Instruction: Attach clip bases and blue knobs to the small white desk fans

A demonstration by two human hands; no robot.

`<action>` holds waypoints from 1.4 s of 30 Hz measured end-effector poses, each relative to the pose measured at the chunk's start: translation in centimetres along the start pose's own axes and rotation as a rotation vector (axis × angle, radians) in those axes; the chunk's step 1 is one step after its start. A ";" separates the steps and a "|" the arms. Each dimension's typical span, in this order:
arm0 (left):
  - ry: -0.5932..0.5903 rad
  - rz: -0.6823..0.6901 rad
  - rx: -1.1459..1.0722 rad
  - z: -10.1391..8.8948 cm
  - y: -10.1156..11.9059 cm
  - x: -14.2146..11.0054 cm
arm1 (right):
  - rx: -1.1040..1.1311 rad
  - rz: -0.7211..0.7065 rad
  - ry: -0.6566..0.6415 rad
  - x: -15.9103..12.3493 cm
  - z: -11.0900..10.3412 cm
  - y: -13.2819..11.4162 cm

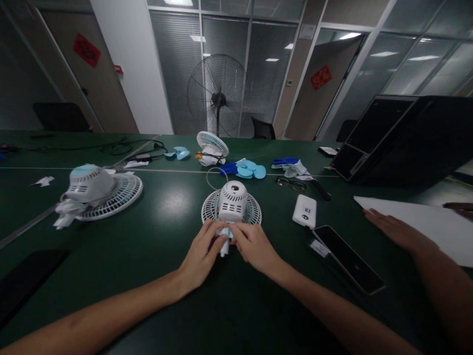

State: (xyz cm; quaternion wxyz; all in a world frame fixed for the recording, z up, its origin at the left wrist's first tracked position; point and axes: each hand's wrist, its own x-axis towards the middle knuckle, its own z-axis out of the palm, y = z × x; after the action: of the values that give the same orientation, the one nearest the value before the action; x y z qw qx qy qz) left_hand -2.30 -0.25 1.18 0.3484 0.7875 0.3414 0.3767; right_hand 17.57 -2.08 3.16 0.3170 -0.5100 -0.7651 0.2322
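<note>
A small white fan [232,199] lies grille-down on the green table, its motor housing facing up. Both my hands meet at its near end, around a white and light-blue part [224,246] that sticks out toward me. My left hand [207,249] pinches this part between thumb and fingers. My right hand [254,245] is closed against its other side, fingertips bent over it; exactly what those fingertips grip is hidden. A thin pale cable [212,178] loops behind the housing.
Another fan [92,187] lies face-down at left; a third [211,148] stands behind. Light-blue blades [250,169], gloves [291,166], glasses [291,184], a white power bank [305,210] and a phone [349,259] lie around. At right, another person's hand [399,229] rests on a white sheet [424,222].
</note>
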 end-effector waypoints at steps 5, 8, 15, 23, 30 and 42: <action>0.008 -0.001 -0.017 0.1 0.0 0.0 | 0.007 0.052 0.007 -0.6 0.4 -0.6; 0.014 -0.004 -0.034 0.1 -0.1 0.1 | -0.283 -0.080 0.064 -0.7 -0.4 -0.2; -0.007 0.009 -0.002 0.1 -0.1 0.0 | -0.085 -0.072 0.005 0.0 -0.8 0.3; -0.058 0.020 0.117 0.2 0.0 0.4 | 0.142 0.105 0.103 -0.3 0.4 0.7; -0.120 -0.047 0.194 -1.6 1.2 2.3 | 0.016 0.056 0.412 0.5 -1.9 5.1; 0.195 -0.136 0.435 -7.4 -5.4 8.0 | -0.010 0.029 0.398 0.5 -1.8 6.4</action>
State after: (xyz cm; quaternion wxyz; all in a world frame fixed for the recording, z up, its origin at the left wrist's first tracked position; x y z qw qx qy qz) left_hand -6.03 11.16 3.16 0.1606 0.7790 0.4988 0.3443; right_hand 22.81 0.83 0.18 0.4561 -0.5583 -0.6812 0.1273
